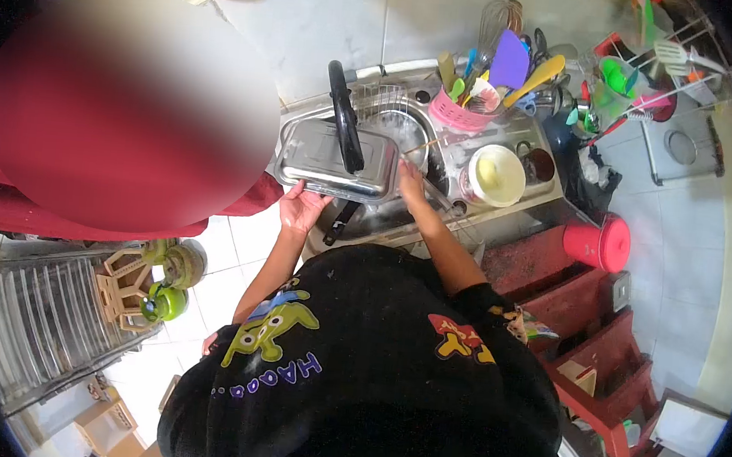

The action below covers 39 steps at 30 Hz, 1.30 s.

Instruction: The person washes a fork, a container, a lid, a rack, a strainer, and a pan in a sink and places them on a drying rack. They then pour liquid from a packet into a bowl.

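Over the sink, beneath the black faucet (346, 115), is a rectangular metal container (308, 151) with its flat side up. My left hand (303, 209) holds its near edge, fingertips at the rim and the thumb side hard to make out. At the container's right end is my right hand (410, 183), fingers pressed together against the side. Behind it, the round sink basin (428, 143) has suds and a wire rack (382, 97). A black handle (342, 223) lies in the basin below the container.
A pink basket (459, 114) of utensils, a white tub (497, 177) and a dark mug (537, 162) stand right of the sink. A person in red (130, 171) is close on the left. A red bucket (599, 243) sits at right.
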### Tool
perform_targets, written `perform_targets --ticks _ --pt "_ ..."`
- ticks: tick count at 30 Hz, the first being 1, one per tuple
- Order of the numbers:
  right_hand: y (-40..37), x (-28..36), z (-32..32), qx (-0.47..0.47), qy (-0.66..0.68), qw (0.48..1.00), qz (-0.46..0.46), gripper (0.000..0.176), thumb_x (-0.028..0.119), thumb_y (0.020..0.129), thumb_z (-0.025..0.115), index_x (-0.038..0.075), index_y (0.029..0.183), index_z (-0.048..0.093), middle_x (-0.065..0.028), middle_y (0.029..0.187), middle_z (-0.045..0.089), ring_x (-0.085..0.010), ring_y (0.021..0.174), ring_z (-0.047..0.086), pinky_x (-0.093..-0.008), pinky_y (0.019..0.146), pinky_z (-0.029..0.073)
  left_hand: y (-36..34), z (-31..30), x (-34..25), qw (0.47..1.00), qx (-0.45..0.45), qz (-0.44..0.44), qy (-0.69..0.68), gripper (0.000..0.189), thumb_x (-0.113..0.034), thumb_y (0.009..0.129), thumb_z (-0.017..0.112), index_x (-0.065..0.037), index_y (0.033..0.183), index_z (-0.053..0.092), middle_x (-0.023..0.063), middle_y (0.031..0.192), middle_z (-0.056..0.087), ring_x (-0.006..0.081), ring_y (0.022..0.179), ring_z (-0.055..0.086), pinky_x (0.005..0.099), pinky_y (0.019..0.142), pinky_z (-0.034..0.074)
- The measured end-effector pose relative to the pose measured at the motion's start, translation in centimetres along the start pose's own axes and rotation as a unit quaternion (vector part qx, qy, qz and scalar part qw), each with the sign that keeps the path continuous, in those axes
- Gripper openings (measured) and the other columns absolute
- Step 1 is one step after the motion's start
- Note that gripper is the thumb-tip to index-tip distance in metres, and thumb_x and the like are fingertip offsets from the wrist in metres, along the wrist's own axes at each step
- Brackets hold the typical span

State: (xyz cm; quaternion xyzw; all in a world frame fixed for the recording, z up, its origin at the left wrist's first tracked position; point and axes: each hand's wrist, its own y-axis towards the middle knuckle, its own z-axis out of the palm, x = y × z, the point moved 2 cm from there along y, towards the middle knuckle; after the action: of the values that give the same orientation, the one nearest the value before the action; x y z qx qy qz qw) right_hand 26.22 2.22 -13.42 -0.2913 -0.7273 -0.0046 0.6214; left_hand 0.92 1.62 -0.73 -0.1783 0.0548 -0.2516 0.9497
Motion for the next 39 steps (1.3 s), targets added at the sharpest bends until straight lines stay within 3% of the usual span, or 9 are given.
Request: perform_targets --ticks 3,6,10,11,14,17,26,31,39 --pt "-1.5 0.7 0.0 0.062 0.369 0.897 0.234 0.033 0.031 0.087 0.046 0.004 0.105 0.052 -0.0113 0.099 0.058 -0.0236 0.09 0.056 -0.0375 0.081 0.043 0.4 -3.0 1.0 0.998 0.039 -0.047 0.018 0.039 -0.013 0.084 0.034 0.0 0.121 0.037 0.0191 0.125 0.043 0.0354 0.12 0.036 0.0582 0.1 0.02" --pt "-0.7 1.7 -1.6 0.009 0.367 0.908 0.201 0.02 0.022 0.087 0.042 0.007 0.094 0.053 -0.0087 0.082 0.055 -0.021 0.078 0.055 -0.0372 0.071 0.046 1.4 -1.9 1.5 0.997 -0.043 -0.059 0.002 0.041 -0.013 0.082 0.036 -0.001 0.121 0.037 0.0188 0.123 0.046 0.0357 0.117 0.04 0.0591 0.099 0.022" --pt "-2.8 8.9 -7.7 -0.105 0.279 0.951 0.076 0.015 0.009 0.085 0.042 0.008 0.075 0.054 0.0008 0.064 0.048 -0.0108 0.056 0.043 -0.0257 0.051 0.035 2.1 -2.6 2.5 0.99 -0.062 -0.109 0.061 0.039 -0.023 0.07 0.051 -0.004 0.104 0.048 0.0149 0.109 0.055 0.0283 0.107 0.048 0.0544 0.097 0.026" --pt "-2.4 9.1 -9.1 -0.107 0.224 0.968 0.02 0.011 0.01 0.086 0.047 0.004 0.082 0.055 0.0025 0.066 0.05 -0.0094 0.06 0.045 -0.0251 0.054 0.037 3.7 -5.9 1.9 0.974 0.112 -0.195 0.023 0.033 -0.025 0.074 0.047 -0.005 0.101 0.051 0.0131 0.104 0.057 0.0265 0.105 0.05 0.049 0.098 0.028" --pt "-5.4 15.7 -12.0 0.014 0.148 0.986 -0.069 0.021 0.015 0.088 0.047 0.004 0.104 0.057 0.0043 0.072 0.055 -0.0069 0.063 0.049 -0.021 0.059 0.039 4.5 -2.2 4.8 0.931 -0.179 -0.21 0.238 0.03 -0.032 0.08 0.041 -0.011 0.099 0.05 0.0049 0.097 0.056 0.0216 0.077 0.051 0.0409 0.077 0.04" --pt "-8.3 20.6 -11.7 -0.005 0.043 0.957 -0.287 0.02 0.014 0.089 0.045 -0.001 0.099 0.055 0.001 0.071 0.055 -0.0098 0.063 0.048 -0.0263 0.059 0.039 6.8 -0.8 7.2 0.899 -0.15 -0.288 0.294 0.044 -0.045 0.085 0.031 -0.014 0.111 0.047 0.0077 0.105 0.052 0.023 0.088 0.05 0.0416 0.077 0.04" --pt "-12.7 20.2 -9.9 0.151 -0.352 0.82 -0.425 0.041 0.043 0.064 0.07 0.009 0.084 0.057 -0.0072 0.058 0.055 -0.0233 0.053 0.056 -0.0353 0.053 0.044 8.2 1.5 5.4 0.923 -0.127 -0.314 0.181 0.085 -0.074 0.07 0.037 -0.011 0.126 0.038 0.0155 0.133 0.03 0.036 0.119 0.034 0.0557 0.098 0.029" --pt "-13.2 14.9 -7.0 0.242 -0.441 0.641 -0.579 0.01 0.02 0.072 0.055 0.013 0.078 0.051 -0.003 0.073 0.051 -0.0185 0.068 0.055 -0.0321 0.068 0.04 6.8 0.4 0.5 0.954 -0.035 -0.252 0.16 0.067 -0.067 0.071 0.046 -0.013 0.111 0.047 0.0126 0.095 0.056 0.0364 0.095 0.05 0.0536 0.082 0.041" --pt "-12.6 11.5 -3.4 0.296 -0.406 0.62 -0.603 0.011 0.017 0.07 0.054 0.012 0.08 0.051 -0.0035 0.081 0.05 -0.02 0.081 0.052 -0.0361 0.076 0.038 4.0 -1.5 2.3 0.914 -0.151 -0.222 0.304 0.027 -0.016 0.081 0.045 -0.002 0.103 0.052 0.0089 0.097 0.058 0.024 0.087 0.059 0.039 0.082 0.047"
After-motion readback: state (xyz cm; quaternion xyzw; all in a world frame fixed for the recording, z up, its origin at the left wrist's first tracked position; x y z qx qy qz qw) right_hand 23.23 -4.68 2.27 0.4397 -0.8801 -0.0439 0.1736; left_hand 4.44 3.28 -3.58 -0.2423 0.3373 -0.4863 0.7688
